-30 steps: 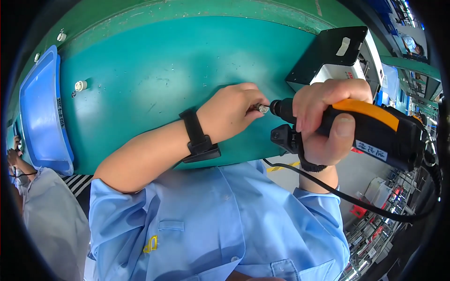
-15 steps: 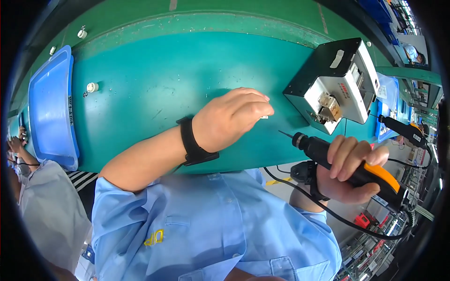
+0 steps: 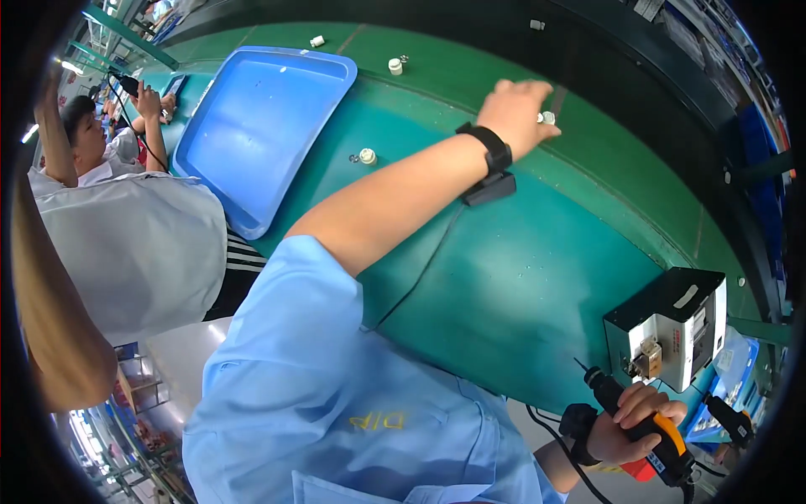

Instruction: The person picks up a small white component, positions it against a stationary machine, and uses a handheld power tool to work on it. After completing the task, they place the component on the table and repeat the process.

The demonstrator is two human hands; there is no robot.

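Note:
My left hand (image 3: 514,116) reaches out over the green strip along the table's far side, its fingers apart. A small white round part (image 3: 548,118) is right by the thumb, inside the spread of the fingers; whether the thumb touches it I cannot make out. At the lower right my right hand (image 3: 630,428) is wrapped round a black and orange electric screwdriver (image 3: 606,388), its thin bit pointing up and left. Just beyond that bit stands a black and white boxy machine (image 3: 669,315) with a brass-coloured piece on its front.
A blue tray (image 3: 323,109) lies at the left of the green table. Beside it sits a white round part (image 3: 368,156); other white parts (image 3: 395,66) stand on the green strip. A second screwdriver (image 3: 727,420) is at far right. A co-worker (image 3: 134,244) is on the left.
My left hand has swung from the table's middle out to the far green strip, and its fingers have spread. The view has turned left. My right hand still grips the electric screwdriver.

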